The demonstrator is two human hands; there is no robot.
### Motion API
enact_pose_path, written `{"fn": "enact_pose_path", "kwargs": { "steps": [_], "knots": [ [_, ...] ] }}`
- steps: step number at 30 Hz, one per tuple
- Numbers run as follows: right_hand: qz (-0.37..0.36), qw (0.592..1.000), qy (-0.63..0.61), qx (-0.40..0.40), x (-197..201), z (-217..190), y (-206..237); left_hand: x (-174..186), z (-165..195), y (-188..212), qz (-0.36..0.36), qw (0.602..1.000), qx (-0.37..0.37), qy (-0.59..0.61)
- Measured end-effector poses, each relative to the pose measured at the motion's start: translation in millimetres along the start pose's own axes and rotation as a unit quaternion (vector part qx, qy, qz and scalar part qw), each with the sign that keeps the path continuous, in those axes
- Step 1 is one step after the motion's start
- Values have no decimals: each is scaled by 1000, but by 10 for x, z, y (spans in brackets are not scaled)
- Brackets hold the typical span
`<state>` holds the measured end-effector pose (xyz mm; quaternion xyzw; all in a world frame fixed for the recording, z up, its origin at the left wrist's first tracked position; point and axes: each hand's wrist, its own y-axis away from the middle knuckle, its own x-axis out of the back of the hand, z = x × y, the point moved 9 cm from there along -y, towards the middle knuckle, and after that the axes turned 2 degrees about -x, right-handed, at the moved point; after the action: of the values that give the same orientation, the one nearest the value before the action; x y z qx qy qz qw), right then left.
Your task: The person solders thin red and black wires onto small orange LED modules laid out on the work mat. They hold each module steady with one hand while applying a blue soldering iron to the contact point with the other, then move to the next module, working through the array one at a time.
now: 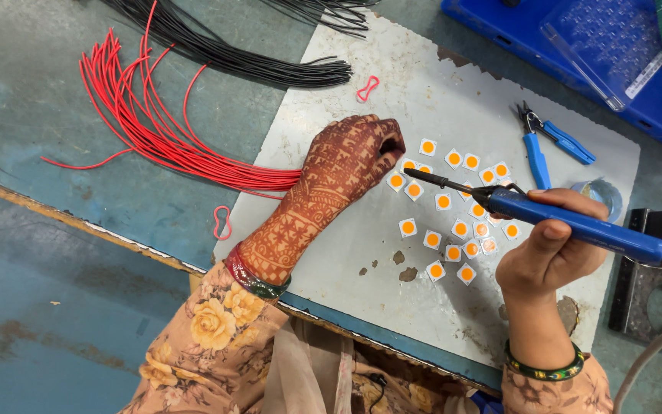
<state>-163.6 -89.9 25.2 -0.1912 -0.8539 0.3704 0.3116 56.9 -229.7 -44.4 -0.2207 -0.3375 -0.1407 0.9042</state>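
My right hand [549,253] grips a blue-handled soldering iron [576,222], its dark tip pointing left over several small white square chips with orange round centres [461,228] spread on a grey-white board [362,245]. My left hand [350,157], patterned with henna, rests curled on the board at the chips' left edge, fingertips pinched beside one chip; whether it holds anything is hidden. The iron's tip hovers just right of those fingers.
A bundle of red wires [155,130] and one of black wires [231,54] lie to the left and back. Blue-handled cutters [542,142] lie at the right, a blue tray [576,46] behind them. Red rubber bands [367,88] lie nearby.
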Motion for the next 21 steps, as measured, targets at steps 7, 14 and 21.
{"fn": "enact_pose_path", "kwargs": {
  "steps": [7,14,21],
  "knots": [
    [-24,999,-14,42,-53,-10,62,20,-48,-12,13,1000,11,3],
    [-46,997,-14,65,-104,-15,85,68,-43,-18,25,1000,3,9],
    [-49,997,-1,67,-98,-29,86,79,-51,-10,23,1000,2,12]
  ]
}}
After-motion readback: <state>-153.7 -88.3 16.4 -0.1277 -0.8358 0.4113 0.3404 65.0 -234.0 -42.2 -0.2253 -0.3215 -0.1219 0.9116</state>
